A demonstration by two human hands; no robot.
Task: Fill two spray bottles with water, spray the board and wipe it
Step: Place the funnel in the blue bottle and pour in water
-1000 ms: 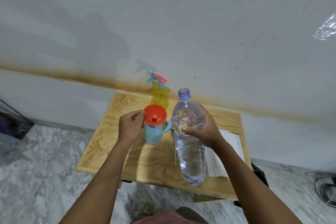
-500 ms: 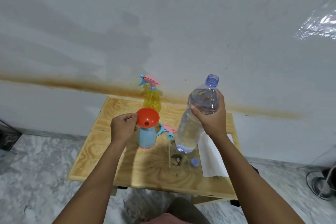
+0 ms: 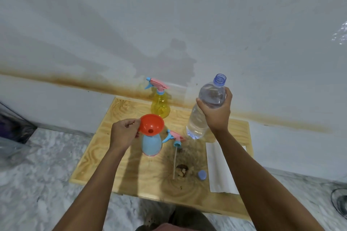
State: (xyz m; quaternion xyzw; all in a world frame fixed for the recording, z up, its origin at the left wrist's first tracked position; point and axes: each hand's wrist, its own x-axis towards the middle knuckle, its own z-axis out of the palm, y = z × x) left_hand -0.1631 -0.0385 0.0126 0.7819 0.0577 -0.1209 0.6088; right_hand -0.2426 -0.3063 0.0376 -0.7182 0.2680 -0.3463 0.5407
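Observation:
A blue spray bottle (image 3: 151, 145) stands uncapped on the wooden board (image 3: 131, 170), with an orange funnel (image 3: 151, 124) set in its neck. My left hand (image 3: 124, 134) pinches the funnel's rim. My right hand (image 3: 217, 112) grips the upper part of a clear open water bottle (image 3: 204, 108), lifted off the board and leaning right of the funnel. The blue bottle's pink-and-blue spray head (image 3: 175, 138) with its white tube lies beside it. A yellow spray bottle (image 3: 160, 104) with its head on stands at the back.
A blue bottle cap (image 3: 202, 175) and a white paper towel (image 3: 221, 170) lie at the board's right. A dark knot hole (image 3: 182, 170) marks the wood. A stained white wall rises behind, and marble floor surrounds the low board. A fan's edge (image 3: 340, 200) shows far right.
My right hand has lifted the water bottle from near the board's front up and to the right, tilting it. The cap and spray head came into sight. My left hand keeps holding the funnel.

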